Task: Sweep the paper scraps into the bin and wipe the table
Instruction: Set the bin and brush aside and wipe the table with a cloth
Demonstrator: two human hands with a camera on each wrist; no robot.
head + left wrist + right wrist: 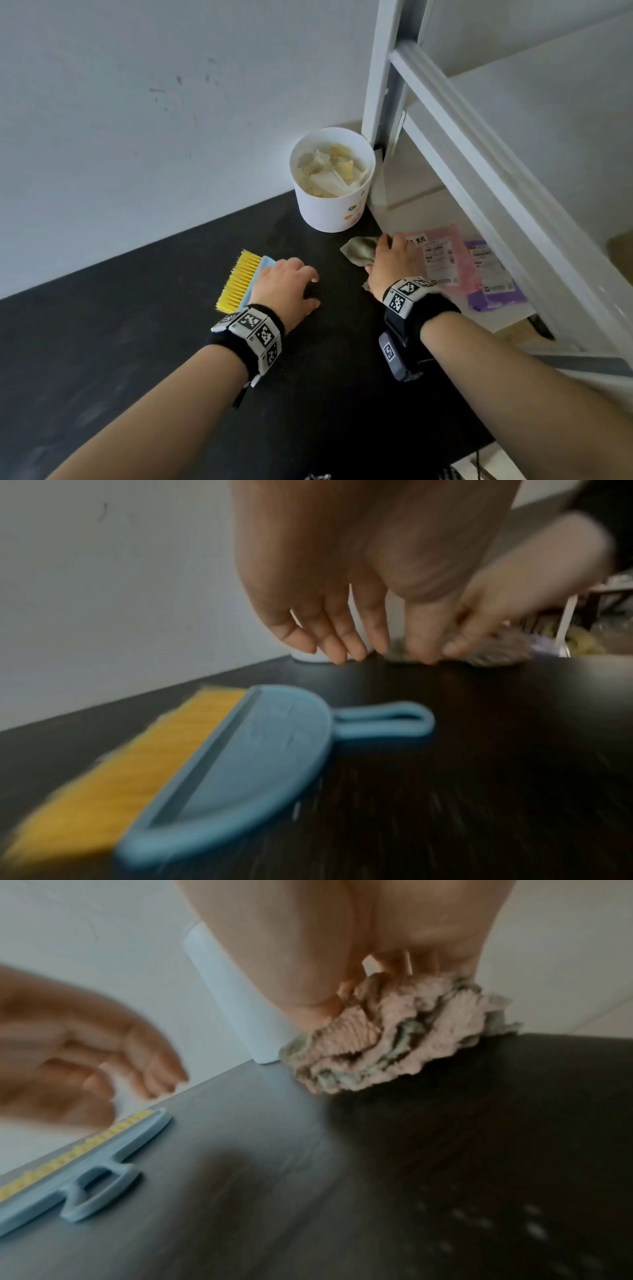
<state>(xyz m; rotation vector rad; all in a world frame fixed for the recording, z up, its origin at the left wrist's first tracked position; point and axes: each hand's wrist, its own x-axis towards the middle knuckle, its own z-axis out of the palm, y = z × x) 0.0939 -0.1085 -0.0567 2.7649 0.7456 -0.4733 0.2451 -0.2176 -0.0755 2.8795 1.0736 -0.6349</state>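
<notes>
A white bin (330, 209) holding paper scraps (329, 171) stands at the back of the black table (120, 342), against the wall. A blue hand brush (246, 753) with yellow bristles (239, 281) lies flat on the table. My left hand (313, 291) hovers just over the brush's handle (387, 721), fingers (339, 647) hanging loose and holding nothing. My right hand (387, 248) grips a crumpled grey-pink cloth (394, 1042) and presses it on the table near the right edge, just in front of the bin.
A white metal ladder frame (445, 113) rises at the right behind the bin. Beside the table's right edge, a pale lower surface (404, 212) carries a pink packet (442, 260) and a purple packet (493, 277). The grey wall (137, 102) runs along the table's back edge.
</notes>
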